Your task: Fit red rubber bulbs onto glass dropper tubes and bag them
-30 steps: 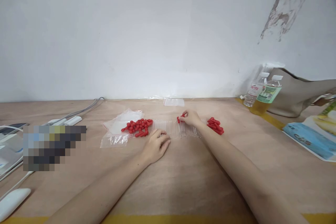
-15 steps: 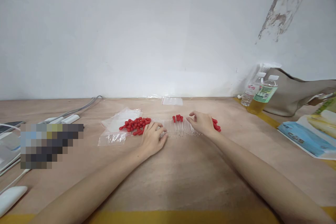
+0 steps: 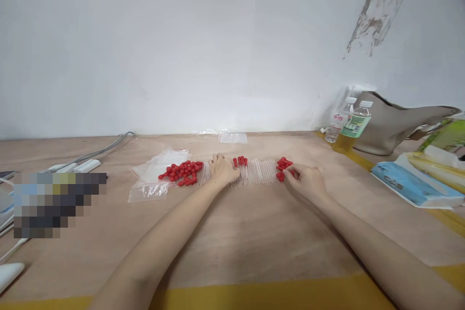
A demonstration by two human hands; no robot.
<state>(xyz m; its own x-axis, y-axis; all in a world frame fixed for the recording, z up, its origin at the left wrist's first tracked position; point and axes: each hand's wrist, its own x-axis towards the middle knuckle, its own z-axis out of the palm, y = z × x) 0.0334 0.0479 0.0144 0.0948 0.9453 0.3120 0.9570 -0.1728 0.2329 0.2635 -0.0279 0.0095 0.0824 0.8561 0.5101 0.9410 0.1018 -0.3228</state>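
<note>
A row of thin clear plastic tubes [image 3: 257, 172] lies across the wooden table [image 3: 254, 237]. A few of them carry red caps [image 3: 240, 160] at the far end. My left hand [image 3: 222, 168] rests on the row's left part, fingers curled down over the tubes. A heap of loose red caps [image 3: 181, 172] lies to its left, on a clear plastic bag [image 3: 152, 179]. My right hand [image 3: 307, 180] sits at the row's right end beside a smaller pile of red caps [image 3: 284, 163], its fingertips pinched at one cap.
Two plastic bottles [image 3: 348, 126] and a beige bag [image 3: 395, 123] stand at the back right, with blue and green packets [image 3: 414, 185] in front. A small clear bag [image 3: 232, 138] lies by the wall. Grey cables [image 3: 98, 152] and white devices lie left.
My right hand left the capped tubes and moved right to the small cap pile. My left hand moved forward onto the tube row. The view has shifted slightly.
</note>
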